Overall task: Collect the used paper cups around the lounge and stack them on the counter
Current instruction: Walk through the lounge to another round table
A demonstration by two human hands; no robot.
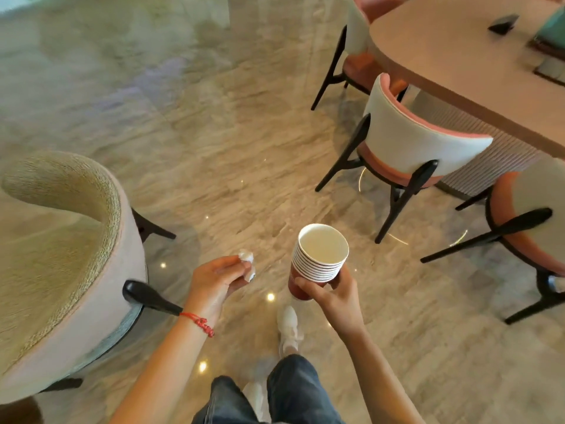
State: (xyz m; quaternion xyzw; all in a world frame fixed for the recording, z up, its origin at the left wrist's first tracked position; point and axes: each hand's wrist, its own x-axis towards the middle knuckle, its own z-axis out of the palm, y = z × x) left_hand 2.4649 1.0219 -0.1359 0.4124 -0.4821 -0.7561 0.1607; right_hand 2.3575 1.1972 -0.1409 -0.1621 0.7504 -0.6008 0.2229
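a person stands on a glossy marble-look floor (214,133) in a lounge, seen from above, both bare forearms reaching forward. the right hand (331,293) is wrapped around a nested stack of paper cups (316,261), fingers (308,287) curled across the red lower wall and the thumb on the far side; the stack is upright, tipped slightly toward the camera, its white rims layered one over another and the top cup's pale inside showing empty. the stack is carried in the air above the floor, just ahead of a white shoe (289,327). the left hand (214,278) is closed loosely, pinching a crumpled white tissue (247,264) between thumb and fingertips, a red cord bracelet (198,322) on its wrist. the two hands are near each other but apart. dark jeans (290,390) fill the bottom edge. at left sits a rounded armchair (61,255) with a woven beige back and black legs. at upper right, a long pale table (458,62) carries a small dark object (503,24) and a teal item (550,30) at the frame's edge, too cropped to identify. chairs with white backs, coral seats and black legs are drawn up along it, the nearest chair (419,148) tucked against the table's ribbed base.
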